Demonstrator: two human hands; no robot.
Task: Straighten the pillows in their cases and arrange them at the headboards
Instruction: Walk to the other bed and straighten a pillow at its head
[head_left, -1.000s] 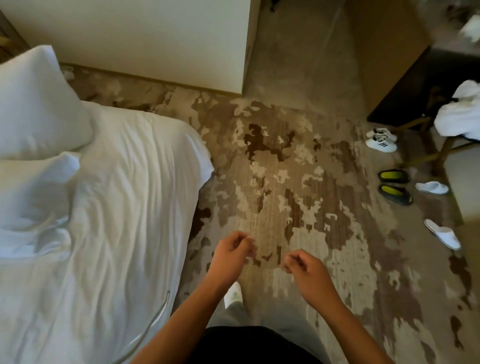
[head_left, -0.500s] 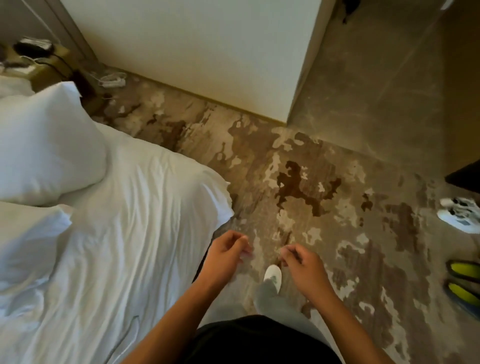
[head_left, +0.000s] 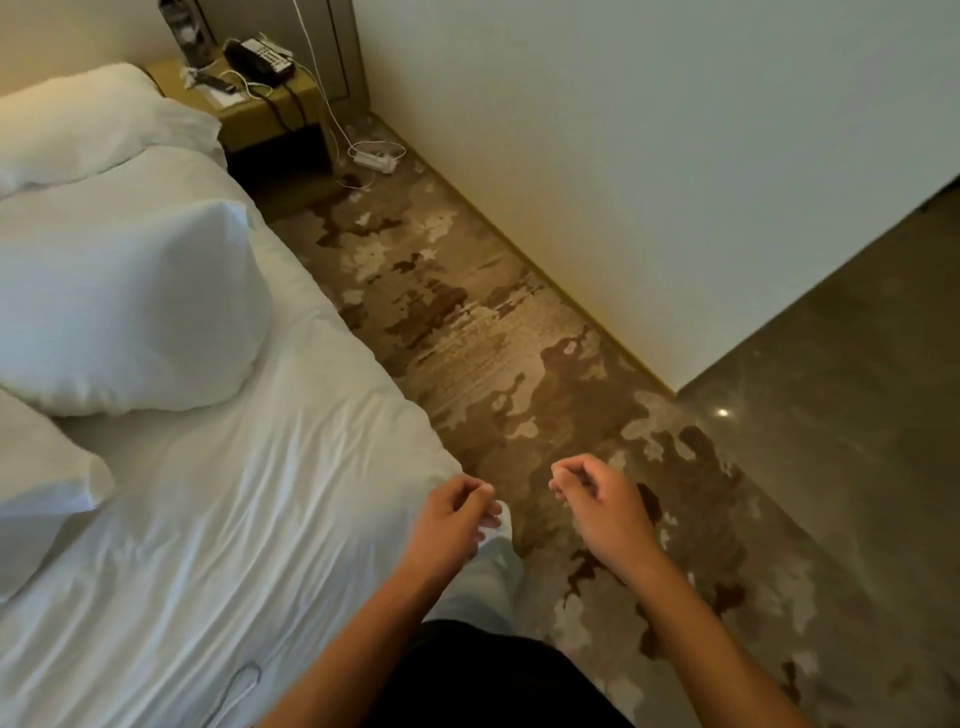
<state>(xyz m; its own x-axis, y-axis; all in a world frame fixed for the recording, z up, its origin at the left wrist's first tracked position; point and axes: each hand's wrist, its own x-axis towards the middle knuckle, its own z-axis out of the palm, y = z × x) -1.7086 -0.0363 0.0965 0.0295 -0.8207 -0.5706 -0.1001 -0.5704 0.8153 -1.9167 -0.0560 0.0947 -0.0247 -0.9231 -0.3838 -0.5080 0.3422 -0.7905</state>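
A white pillow (head_left: 130, 306) lies across the middle of the white bed (head_left: 249, 519). Another white pillow (head_left: 93, 119) rests at the head end, by the nightstand. A third pillow (head_left: 36, 493) shows only partly at the left edge. My left hand (head_left: 452, 519) hovers over the bed's near corner, fingers loosely curled, holding nothing. Over the carpet, my right hand (head_left: 602, 504) is curled the same way and also holds nothing. Both hands are well apart from the pillows.
A wooden nightstand (head_left: 260, 109) with a black phone (head_left: 257, 60) and cables stands beyond the bed. A white power strip (head_left: 374, 158) lies on the patterned carpet (head_left: 483, 332). A white wall (head_left: 623, 156) borders the aisle; smooth floor (head_left: 841, 441) begins at right.
The view has swung left toward the head of the bed, bringing the nightstand and the far pillow into sight; the shoes at right have left the frame. Both hands stay loosely curled in front of me.
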